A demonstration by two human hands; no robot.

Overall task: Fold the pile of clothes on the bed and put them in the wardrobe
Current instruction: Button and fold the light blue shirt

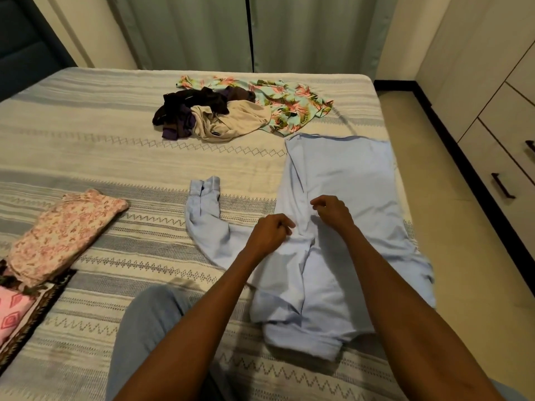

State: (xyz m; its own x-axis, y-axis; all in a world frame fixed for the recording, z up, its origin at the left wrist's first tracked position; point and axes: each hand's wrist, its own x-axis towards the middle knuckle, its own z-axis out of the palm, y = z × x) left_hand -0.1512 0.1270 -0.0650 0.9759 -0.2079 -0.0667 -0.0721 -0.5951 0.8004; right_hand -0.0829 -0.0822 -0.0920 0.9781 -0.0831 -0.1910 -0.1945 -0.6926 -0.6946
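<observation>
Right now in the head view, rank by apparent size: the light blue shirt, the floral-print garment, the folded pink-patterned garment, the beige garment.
1. light blue shirt
2. floral-print garment and folded pink-patterned garment: alike, nearness unsure
3. beige garment

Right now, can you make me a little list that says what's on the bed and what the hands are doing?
being folded: light blue shirt, spread flat on the bed, one sleeve out to the left
left hand: pinches the shirt's front near the middle
right hand: pinches the shirt's front just beside the left hand
still to fold: unfolded pile at the far side, with dark, beige and flowery clothes
already folded: pink flowery stack at the left edge
nearby: drawers to the right of the bed
</observation>
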